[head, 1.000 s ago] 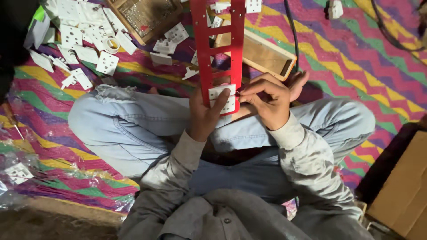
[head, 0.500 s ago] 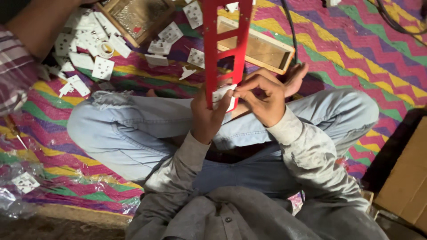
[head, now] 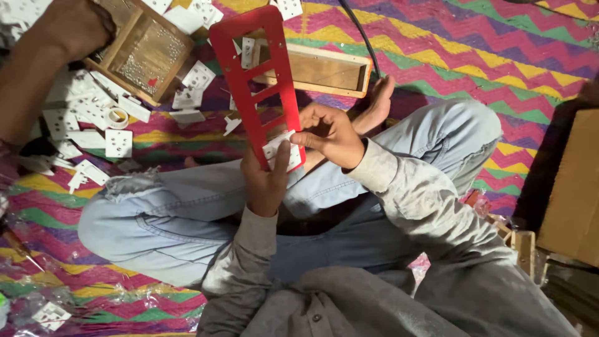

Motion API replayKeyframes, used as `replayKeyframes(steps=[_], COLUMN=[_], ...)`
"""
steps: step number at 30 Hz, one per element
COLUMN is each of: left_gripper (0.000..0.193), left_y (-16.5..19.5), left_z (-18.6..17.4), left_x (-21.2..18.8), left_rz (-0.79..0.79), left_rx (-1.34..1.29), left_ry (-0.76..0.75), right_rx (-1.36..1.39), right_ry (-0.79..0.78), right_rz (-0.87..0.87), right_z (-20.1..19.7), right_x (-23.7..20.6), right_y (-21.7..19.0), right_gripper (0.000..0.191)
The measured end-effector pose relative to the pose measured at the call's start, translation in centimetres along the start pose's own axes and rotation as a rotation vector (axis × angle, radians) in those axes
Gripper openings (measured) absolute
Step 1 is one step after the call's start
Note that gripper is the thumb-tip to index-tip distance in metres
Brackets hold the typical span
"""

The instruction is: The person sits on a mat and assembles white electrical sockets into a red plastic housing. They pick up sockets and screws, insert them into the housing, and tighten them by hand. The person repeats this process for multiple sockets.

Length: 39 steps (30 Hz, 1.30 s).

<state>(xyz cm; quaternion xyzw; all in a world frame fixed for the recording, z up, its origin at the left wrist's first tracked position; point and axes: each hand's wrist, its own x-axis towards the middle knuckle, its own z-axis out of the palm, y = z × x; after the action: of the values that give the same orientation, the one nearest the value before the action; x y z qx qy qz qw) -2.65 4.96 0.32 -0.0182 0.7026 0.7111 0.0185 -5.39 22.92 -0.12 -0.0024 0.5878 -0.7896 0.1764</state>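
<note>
Seated cross-legged on a zigzag-patterned mat (head: pixel 499 56), in pale jeans. Left hand (head: pixel 265 184) wrapped around the lower end of a red slotted frame (head: pixel 256 81), thumb pressed on its face, fingers clamped behind. Right hand (head: pixel 331 134) pinched shut on a white socket plate (head: pixel 281 150) sitting in the frame's lowest opening, just beside the left thumb. Beyond the grip, a shallow wooden tray (head: pixel 324 68); up and to the left of it, a wooden box (head: pixel 140 53) and scattered white plates (head: pixel 93 118) (another person's arm (head: pixel 43 62) above these).
</note>
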Motion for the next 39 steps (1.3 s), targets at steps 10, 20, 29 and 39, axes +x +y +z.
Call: replayKeyframes(steps=[10,20,29,39], left_gripper=[0.074,0.074,0.082,0.071], left_y=[5.7,8.4,9.1,4.0], left_z=[-1.3,-1.4,-2.2,-4.7], left_x=[1.0,2.4,1.8,1.9], left_rz=[0.660,0.845,0.802,0.048], left_rx=[0.947,1.035,0.908,-0.184], left_ry=[-0.239,-0.755,-0.730,-0.303], right_rx=[-0.098,-0.301,-0.346,0.147], right_ry=[0.044,-0.326,-0.352,0.450], right_rz=[0.069,0.188,0.199,0.020], right_z=[-3.8,-6.1,-6.6,-8.1], right_x=[-0.3,-1.3,-1.5,2.7], right_y=[-2.8,-5.8,-5.3,-3.9], right_gripper=[0.015,0.024,0.050,0.034])
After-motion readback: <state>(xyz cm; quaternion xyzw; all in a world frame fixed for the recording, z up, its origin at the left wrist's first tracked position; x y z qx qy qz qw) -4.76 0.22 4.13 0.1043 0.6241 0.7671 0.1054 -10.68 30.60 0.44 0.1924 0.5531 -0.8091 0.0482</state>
